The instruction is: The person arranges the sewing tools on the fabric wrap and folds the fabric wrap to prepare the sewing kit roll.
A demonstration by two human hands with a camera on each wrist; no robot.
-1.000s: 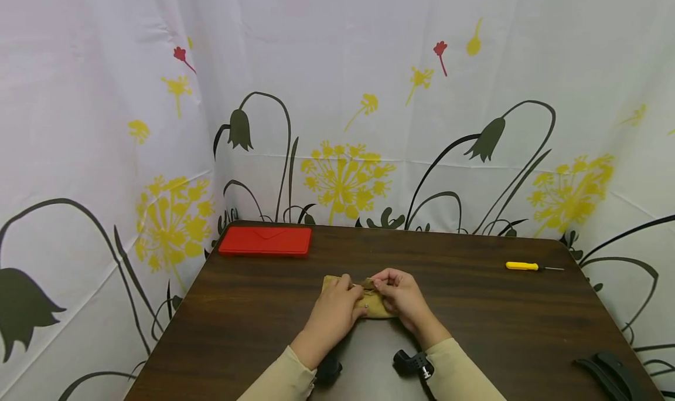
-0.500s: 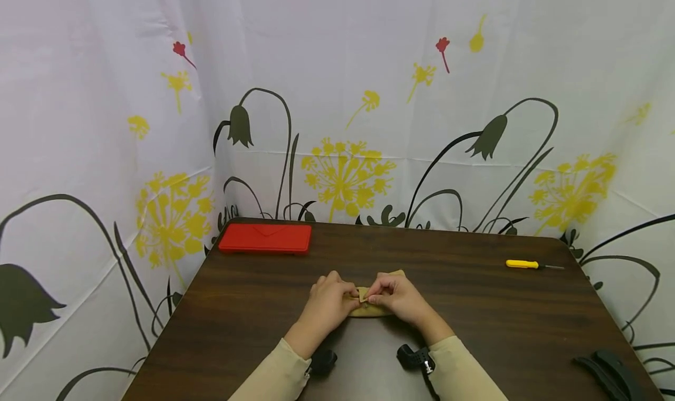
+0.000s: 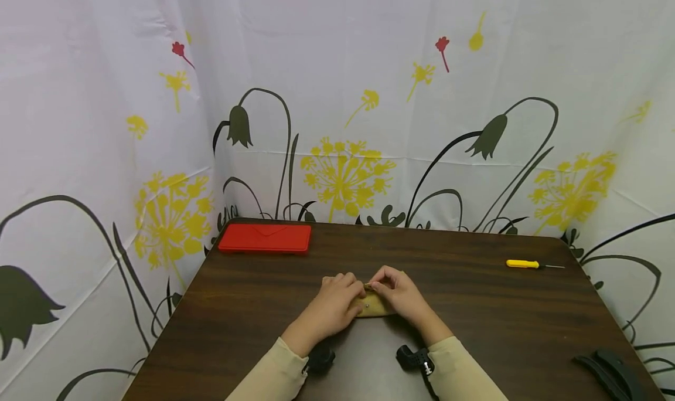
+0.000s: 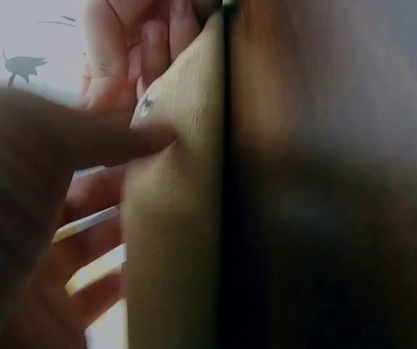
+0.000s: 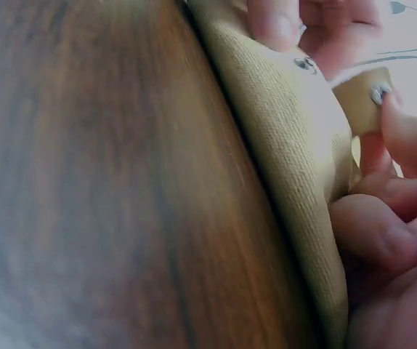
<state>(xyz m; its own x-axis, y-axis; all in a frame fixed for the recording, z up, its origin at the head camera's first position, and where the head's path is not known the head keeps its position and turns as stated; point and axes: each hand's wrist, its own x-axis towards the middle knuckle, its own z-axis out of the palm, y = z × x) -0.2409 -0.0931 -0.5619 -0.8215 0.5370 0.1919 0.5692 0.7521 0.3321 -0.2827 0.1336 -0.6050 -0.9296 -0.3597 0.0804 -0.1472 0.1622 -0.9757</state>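
Note:
A tan fabric pouch (image 3: pixel 377 306) lies on the table in front of me, partly hidden by both hands. My left hand (image 3: pixel 333 306) grips its left side; in the left wrist view the thumb lies across the pouch front (image 4: pixel 172 211), with fingers behind. My right hand (image 3: pixel 403 298) pinches a small tan strap (image 5: pixel 355 98) at the pouch's upper edge. A metal snap (image 5: pixel 381 92) shows on that strap, beside the right thumb. Another metal snap (image 5: pixel 305 65) sits on the pouch front, apart from the strap.
A red flat case (image 3: pixel 265 238) lies at the table's far left. To the right is a yellow-handled screwdriver (image 3: pixel 523 264). Some dark curved object (image 3: pixel 609 374) rests near the right front. Behind the brown table (image 3: pixel 464 307) hangs a flower-printed curtain (image 3: pixel 337 55).
The right hand first held the strap up, brought it down to the pouch front half a second ago, and has now lifted it back. The left hand shifted slightly along the pouch.

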